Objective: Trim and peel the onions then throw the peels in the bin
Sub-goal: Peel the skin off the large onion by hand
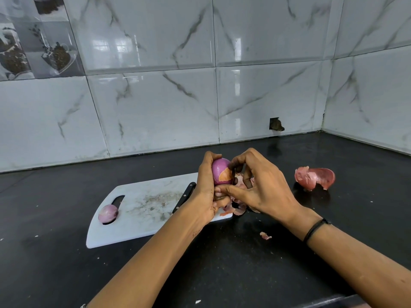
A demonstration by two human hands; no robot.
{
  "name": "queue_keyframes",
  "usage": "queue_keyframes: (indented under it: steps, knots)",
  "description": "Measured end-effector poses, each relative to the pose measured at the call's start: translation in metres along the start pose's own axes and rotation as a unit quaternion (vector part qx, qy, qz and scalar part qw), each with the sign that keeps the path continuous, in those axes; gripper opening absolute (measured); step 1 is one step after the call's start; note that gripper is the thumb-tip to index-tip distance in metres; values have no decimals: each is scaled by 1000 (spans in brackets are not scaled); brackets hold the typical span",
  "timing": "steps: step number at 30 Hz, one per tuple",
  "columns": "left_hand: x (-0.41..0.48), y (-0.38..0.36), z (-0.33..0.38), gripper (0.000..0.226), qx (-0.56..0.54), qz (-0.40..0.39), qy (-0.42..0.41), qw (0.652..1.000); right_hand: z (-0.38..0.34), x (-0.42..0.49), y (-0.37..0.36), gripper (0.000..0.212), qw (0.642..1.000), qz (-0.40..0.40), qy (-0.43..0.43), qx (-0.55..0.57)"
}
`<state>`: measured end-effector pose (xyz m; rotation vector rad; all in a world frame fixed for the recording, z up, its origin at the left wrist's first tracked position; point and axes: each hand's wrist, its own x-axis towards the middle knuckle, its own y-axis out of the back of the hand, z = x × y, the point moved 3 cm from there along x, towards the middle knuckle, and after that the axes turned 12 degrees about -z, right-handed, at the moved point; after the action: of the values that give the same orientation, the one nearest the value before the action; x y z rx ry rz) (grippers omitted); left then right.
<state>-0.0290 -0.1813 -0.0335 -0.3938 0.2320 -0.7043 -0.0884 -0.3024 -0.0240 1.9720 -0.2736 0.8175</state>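
- The onion (pixel 220 171) is up off the desk (pixel 222 274), over the right end of the board (pixel 138 221), and my left hand (pixel 205 192) grips it with fingers curled round its lower half.
- My right hand (pixel 262 190) has its fingers bent and narrow, with the tips picking at the orange skin patch (pixel 225 175) left on the purple flesh.
- I judge this as late in the peel. Next I need a nail under the patch edge and a pull.
- Loose peels (pixel 239 207) lie under my hands at the board's end.
- The knife (pixel 184 197) lies on the board just beside my left wrist, so I should mind it when setting down.
- A second onion (pixel 108 213) sits at the board's handle slot.
- A big peel (pixel 314 177) and a scrap (pixel 265 236) lie apart on the desk, and both will need gathering.
- No bin is in view.
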Motion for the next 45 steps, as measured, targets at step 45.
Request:
queue_keyframes:
  steps: [45]
  knots:
    - [4,9,6,53,5,-1,-20,1000,1,2,3,17,997,23,58,42]
